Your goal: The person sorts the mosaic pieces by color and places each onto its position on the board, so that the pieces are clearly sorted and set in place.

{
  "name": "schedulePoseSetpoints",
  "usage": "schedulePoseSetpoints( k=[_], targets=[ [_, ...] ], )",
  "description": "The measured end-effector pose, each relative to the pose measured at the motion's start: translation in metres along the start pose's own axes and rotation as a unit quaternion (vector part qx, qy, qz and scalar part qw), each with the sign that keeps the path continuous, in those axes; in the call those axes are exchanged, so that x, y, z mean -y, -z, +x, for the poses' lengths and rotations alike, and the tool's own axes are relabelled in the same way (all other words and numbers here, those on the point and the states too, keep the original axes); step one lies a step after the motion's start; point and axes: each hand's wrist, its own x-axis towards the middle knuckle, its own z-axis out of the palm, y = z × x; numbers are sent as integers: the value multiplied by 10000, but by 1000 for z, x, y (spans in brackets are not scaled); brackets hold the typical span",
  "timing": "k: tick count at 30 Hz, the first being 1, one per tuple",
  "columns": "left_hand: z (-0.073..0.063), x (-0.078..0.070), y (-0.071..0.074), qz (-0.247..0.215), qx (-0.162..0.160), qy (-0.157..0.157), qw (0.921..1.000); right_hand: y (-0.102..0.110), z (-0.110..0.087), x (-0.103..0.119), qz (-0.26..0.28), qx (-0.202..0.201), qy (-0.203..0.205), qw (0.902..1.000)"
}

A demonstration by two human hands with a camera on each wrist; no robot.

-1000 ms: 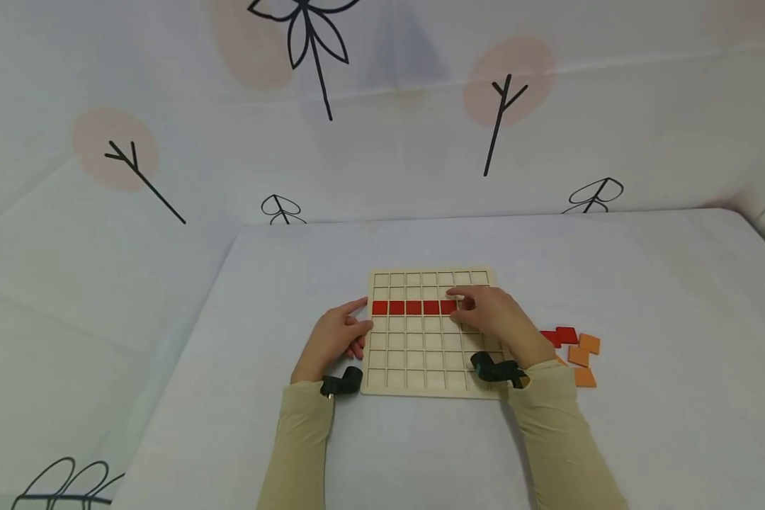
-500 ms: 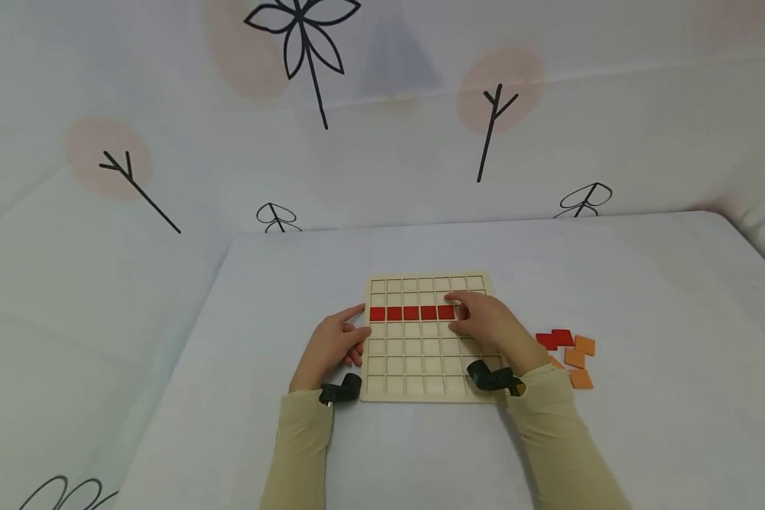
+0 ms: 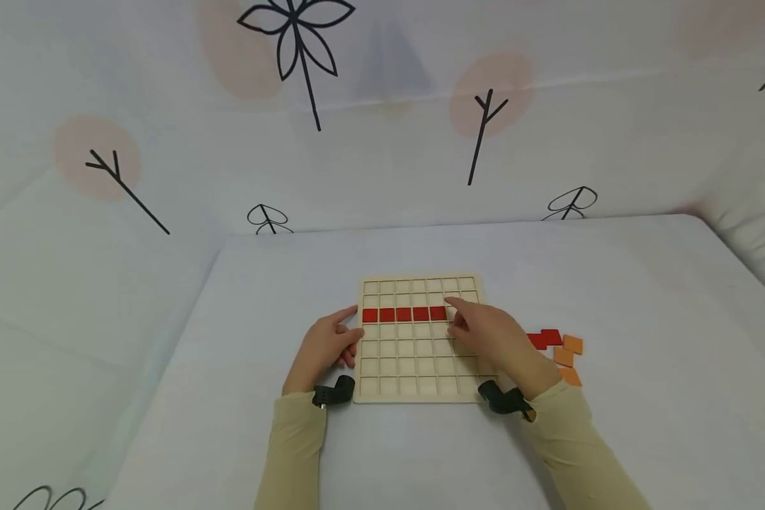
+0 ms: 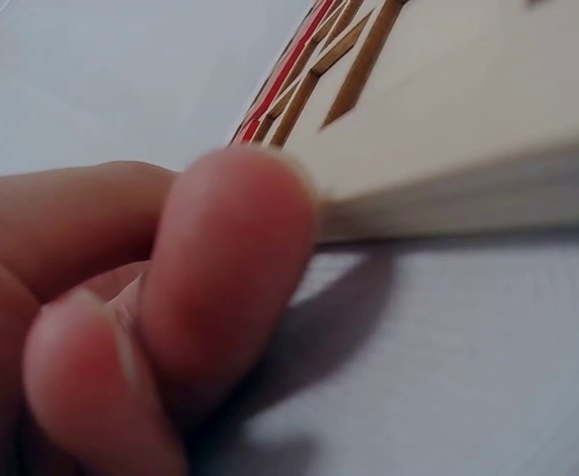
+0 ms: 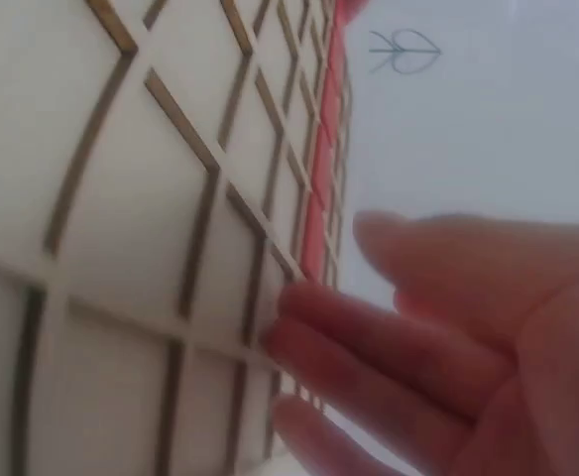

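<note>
A pale wooden grid board (image 3: 414,386) lies on the white cloth. Several red square tiles (image 3: 404,314) fill one of its rows from the left edge rightward. My left hand (image 3: 321,348) rests at the board's left side. In the left wrist view a fingertip (image 4: 235,203) presses against the board's edge (image 4: 418,210), with another finger bent below. Above the board's right part is my right hand (image 3: 489,336), its fingertips beside the last red tile of the row. The right wrist view shows its fingers (image 5: 389,347) loosely extended with nothing between them.
To the right of the board lie loose red tiles (image 3: 551,337) and orange tiles (image 3: 564,355), partly behind the right wrist. A white cloth (image 3: 663,340) covers the table. Behind it hangs a patterned backdrop (image 3: 370,163). Each wrist wears a black camera mount (image 3: 336,391).
The right wrist has shifted a little right over the board, and its fingertips have drawn closer together. The red row looks the same. My left hand keeps its place, while the head view has drifted slightly.
</note>
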Motion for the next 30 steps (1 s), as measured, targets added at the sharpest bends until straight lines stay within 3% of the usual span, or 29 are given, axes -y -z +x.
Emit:
schedulePoseSetpoints(
  k=[7, 17, 24, 30],
  targets=[
    [-2, 1, 5, 17, -42, 36, 10000, 11, -11, -10, 429, 61, -83, 9990],
    [1, 0, -1, 24, -39, 106, 9999, 31, -26, -40, 567, -114, -341, 9977],
    [-1, -1, 0, 56, -43, 75, 9999, 32, -33, -56, 864, -72, -524, 9949],
    [-1, 1, -1, 56, -47, 28, 10000, 35, -36, -68, 798, 47, -541, 9953]
  ],
)
